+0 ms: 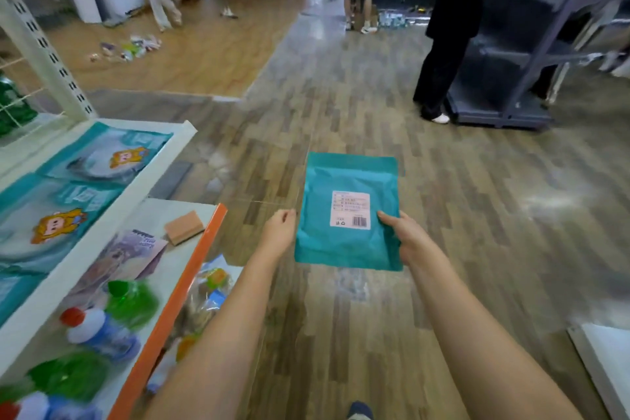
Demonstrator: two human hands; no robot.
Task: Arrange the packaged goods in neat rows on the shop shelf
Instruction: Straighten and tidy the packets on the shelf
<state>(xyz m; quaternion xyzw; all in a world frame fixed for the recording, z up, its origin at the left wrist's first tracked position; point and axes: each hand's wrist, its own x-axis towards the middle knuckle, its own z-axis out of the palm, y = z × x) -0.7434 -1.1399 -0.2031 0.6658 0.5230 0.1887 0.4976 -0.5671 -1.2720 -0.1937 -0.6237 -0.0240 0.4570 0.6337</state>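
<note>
Right hand (402,239) grips a flat teal pouch (347,215) at its three-o'clock edge, left hand (279,232) clenched empty at nine; likely light, floppy, slick.

Two bare hands are out front, the left hand (278,230) and the right hand (400,237), with one teal packet (344,239) at twelve o'clock between them. At nine o'clock, the white shelf (112,211) carries at least three teal cartoon packets (58,222) lying flat. Below, at eight o'clock, the orange-edged shelf (191,273) holds one pink block (184,227), one purple packet (133,256), two red-capped bottles (99,334) and three green bottles or so (133,303), blurred. Four other people stand about, from eleven to one o'clock.
</note>
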